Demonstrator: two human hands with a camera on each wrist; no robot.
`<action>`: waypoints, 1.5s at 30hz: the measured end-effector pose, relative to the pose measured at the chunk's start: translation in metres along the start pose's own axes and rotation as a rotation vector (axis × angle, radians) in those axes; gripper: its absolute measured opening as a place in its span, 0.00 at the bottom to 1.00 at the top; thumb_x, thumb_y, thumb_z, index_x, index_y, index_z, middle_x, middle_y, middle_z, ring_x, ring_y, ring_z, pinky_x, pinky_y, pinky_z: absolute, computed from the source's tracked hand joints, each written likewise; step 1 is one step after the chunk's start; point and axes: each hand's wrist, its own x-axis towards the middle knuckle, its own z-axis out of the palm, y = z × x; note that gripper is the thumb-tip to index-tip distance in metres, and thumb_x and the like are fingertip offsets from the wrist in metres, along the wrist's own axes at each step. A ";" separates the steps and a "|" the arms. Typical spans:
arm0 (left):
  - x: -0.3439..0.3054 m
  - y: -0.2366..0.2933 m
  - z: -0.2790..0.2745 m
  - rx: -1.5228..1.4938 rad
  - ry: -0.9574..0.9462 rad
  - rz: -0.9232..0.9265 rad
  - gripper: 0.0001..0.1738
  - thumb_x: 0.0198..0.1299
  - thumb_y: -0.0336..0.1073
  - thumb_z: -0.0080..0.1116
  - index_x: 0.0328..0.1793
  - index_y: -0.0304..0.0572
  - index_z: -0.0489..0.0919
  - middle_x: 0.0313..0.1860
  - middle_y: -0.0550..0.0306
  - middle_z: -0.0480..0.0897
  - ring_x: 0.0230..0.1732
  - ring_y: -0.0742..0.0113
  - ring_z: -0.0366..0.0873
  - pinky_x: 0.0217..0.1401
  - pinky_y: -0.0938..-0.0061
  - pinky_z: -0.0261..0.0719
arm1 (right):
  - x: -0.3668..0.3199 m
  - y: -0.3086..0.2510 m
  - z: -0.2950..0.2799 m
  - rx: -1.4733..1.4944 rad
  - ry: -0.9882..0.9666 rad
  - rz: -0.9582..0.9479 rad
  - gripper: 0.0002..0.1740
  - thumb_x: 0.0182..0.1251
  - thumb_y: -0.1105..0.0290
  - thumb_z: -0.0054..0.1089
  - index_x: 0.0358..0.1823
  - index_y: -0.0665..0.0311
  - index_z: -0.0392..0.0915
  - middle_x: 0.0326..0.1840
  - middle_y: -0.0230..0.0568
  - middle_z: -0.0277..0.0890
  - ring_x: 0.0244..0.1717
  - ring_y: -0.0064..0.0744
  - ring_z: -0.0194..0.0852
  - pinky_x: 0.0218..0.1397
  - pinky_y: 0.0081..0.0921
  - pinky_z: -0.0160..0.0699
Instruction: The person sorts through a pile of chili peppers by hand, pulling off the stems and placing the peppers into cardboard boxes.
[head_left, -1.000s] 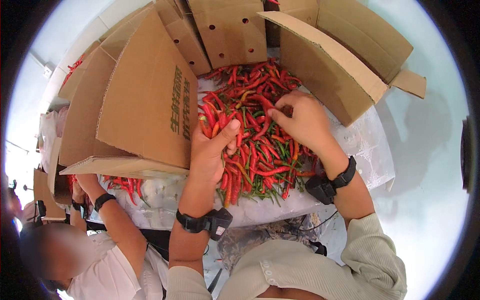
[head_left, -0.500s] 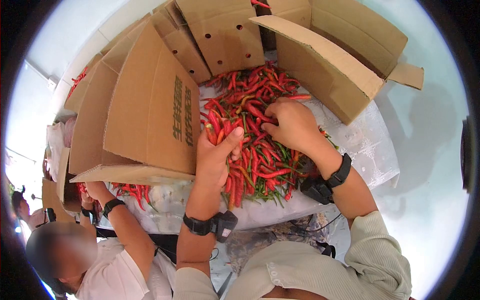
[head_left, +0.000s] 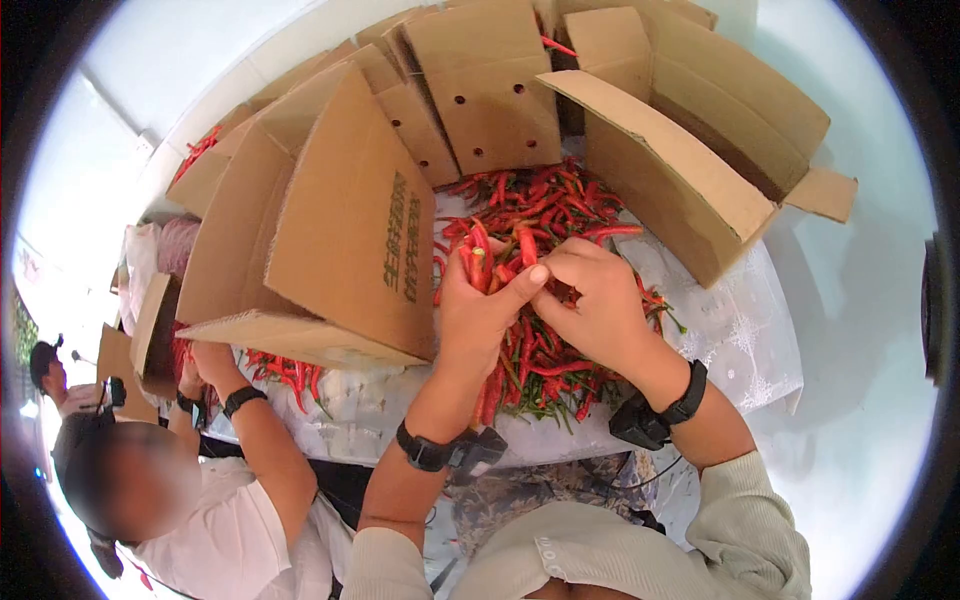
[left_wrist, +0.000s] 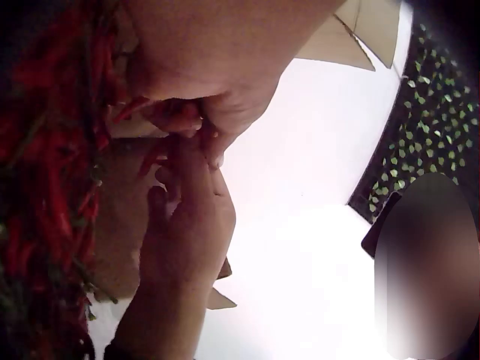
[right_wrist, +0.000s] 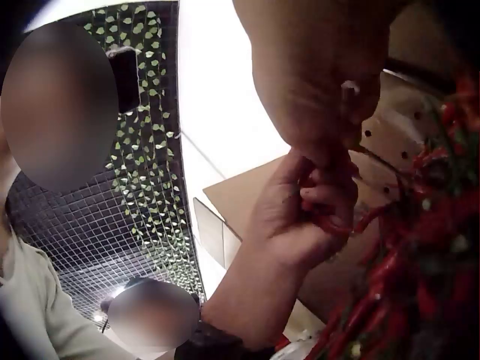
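My left hand (head_left: 472, 318) grips a small bunch of red chili peppers (head_left: 480, 262), their ends poking up above the fingers. Against its thumb tip, my right hand (head_left: 603, 308) pinches a single red chili pepper (head_left: 527, 246) that points upward. Both hands meet over a heap of red chilies (head_left: 548, 372) with green stems, spread on the table. In the right wrist view, the left hand (right_wrist: 304, 217) has curled fingers with red chilies showing between them. The right hand (left_wrist: 184, 217) touches the left one in the left wrist view.
A cardboard box with printed characters (head_left: 355, 240) stands left of the heap, and another open box (head_left: 690, 170) to the right. A box with round holes (head_left: 490, 100) closes off the back. A patterned cover (head_left: 745, 330) lies on the table. At left, another person (head_left: 220, 510) handles chilies.
My right hand has drawn a chili from the heap toward the left hand, and the two hands now meet. The left hand keeps its bunch. The head view has shifted slightly.
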 end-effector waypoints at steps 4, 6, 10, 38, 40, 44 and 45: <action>-0.001 0.008 0.008 -0.070 0.071 0.009 0.21 0.48 0.32 0.70 0.43 0.44 0.68 0.29 0.66 0.74 0.22 0.83 0.68 0.19 0.88 0.64 | -0.001 -0.003 -0.002 0.057 -0.003 -0.042 0.08 0.54 0.74 0.60 0.36 0.66 0.77 0.29 0.46 0.71 0.30 0.47 0.72 0.34 0.36 0.72; -0.001 0.016 0.004 -0.065 0.072 -0.036 0.19 0.49 0.31 0.69 0.42 0.42 0.69 0.31 0.64 0.74 0.26 0.82 0.69 0.25 0.87 0.68 | -0.002 -0.006 -0.003 0.078 0.000 -0.064 0.07 0.55 0.74 0.60 0.36 0.66 0.78 0.29 0.46 0.73 0.30 0.46 0.72 0.34 0.35 0.72; -0.018 0.049 0.011 0.159 0.057 0.170 0.19 0.49 0.29 0.68 0.44 0.40 0.71 0.34 0.65 0.74 0.32 0.81 0.70 0.38 0.85 0.72 | 0.005 -0.004 -0.022 0.116 0.046 -0.075 0.06 0.57 0.72 0.60 0.34 0.67 0.78 0.29 0.45 0.75 0.32 0.42 0.74 0.34 0.32 0.72; -0.008 0.011 -0.033 0.535 -0.154 0.098 0.11 0.58 0.32 0.59 0.45 0.39 0.74 0.28 0.59 0.77 0.27 0.75 0.74 0.27 0.79 0.73 | 0.013 0.032 -0.020 0.004 -0.223 0.175 0.12 0.50 0.69 0.68 0.35 0.65 0.80 0.26 0.39 0.75 0.26 0.25 0.73 0.31 0.23 0.72; 0.002 -0.004 -0.039 0.358 -0.010 0.049 0.10 0.62 0.36 0.56 0.45 0.40 0.72 0.27 0.60 0.75 0.24 0.78 0.72 0.24 0.84 0.69 | 0.014 0.029 -0.004 0.038 -0.276 0.090 0.17 0.46 0.69 0.70 0.39 0.64 0.79 0.31 0.41 0.76 0.31 0.28 0.75 0.35 0.25 0.74; 0.000 -0.011 -0.039 0.247 0.082 0.172 0.10 0.65 0.39 0.52 0.44 0.40 0.71 0.26 0.61 0.74 0.21 0.81 0.67 0.21 0.87 0.65 | 0.009 0.023 0.036 -0.231 -0.344 -0.237 0.18 0.42 0.73 0.68 0.38 0.64 0.77 0.33 0.43 0.73 0.37 0.44 0.72 0.40 0.36 0.74; -0.003 -0.009 -0.039 0.241 0.066 0.204 0.11 0.65 0.40 0.51 0.44 0.40 0.70 0.26 0.61 0.74 0.20 0.81 0.66 0.20 0.86 0.65 | 0.010 0.024 0.038 -0.201 -0.337 -0.205 0.17 0.42 0.74 0.67 0.38 0.64 0.77 0.33 0.43 0.73 0.37 0.45 0.72 0.40 0.36 0.74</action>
